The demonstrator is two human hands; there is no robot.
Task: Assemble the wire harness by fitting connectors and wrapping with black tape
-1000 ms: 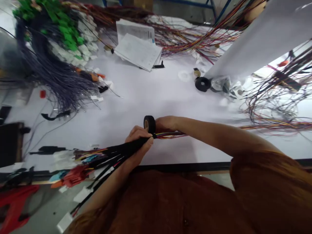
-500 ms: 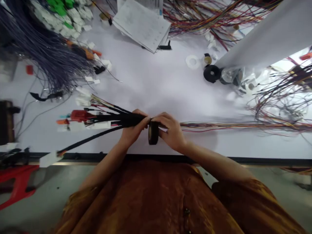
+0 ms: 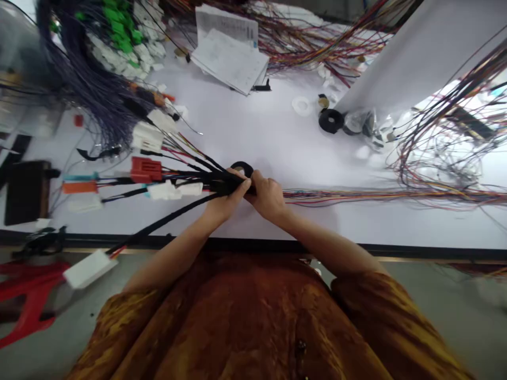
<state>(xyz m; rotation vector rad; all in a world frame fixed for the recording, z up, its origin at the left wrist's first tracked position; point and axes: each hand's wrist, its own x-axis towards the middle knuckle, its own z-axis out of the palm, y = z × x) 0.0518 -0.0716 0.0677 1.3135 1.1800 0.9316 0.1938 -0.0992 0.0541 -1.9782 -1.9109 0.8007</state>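
Observation:
A wire harness (image 3: 186, 207) wrapped in black tape runs across between my hands. My left hand (image 3: 222, 205) is closed around its taped part, where several branches fan out to the left. They end in white connectors, a red connector (image 3: 146, 169) and an orange one (image 3: 80, 187). My right hand (image 3: 270, 198) is closed over the bundle just beside the left thumb, and loose thin wires (image 3: 340, 196) come out on its right. Against the fingers, on the bundle's far side, is a roll of black tape (image 3: 247, 168), partly hidden. The right fingertips are partly hidden too.
Papers (image 3: 233, 58) lie at the back, near heaped coloured wires (image 3: 309, 47). Purple wires (image 3: 95, 100) and green connectors (image 3: 119, 26) crowd the back left. A slanted white column (image 3: 400, 58) and another black tape roll (image 3: 331, 121) stand right. The table's dark edge (image 3: 317, 245) runs in front.
The tape roll has gone from the near side of the bundle to its far side. My right hand has turned and closed in on the left. The camera view has shifted.

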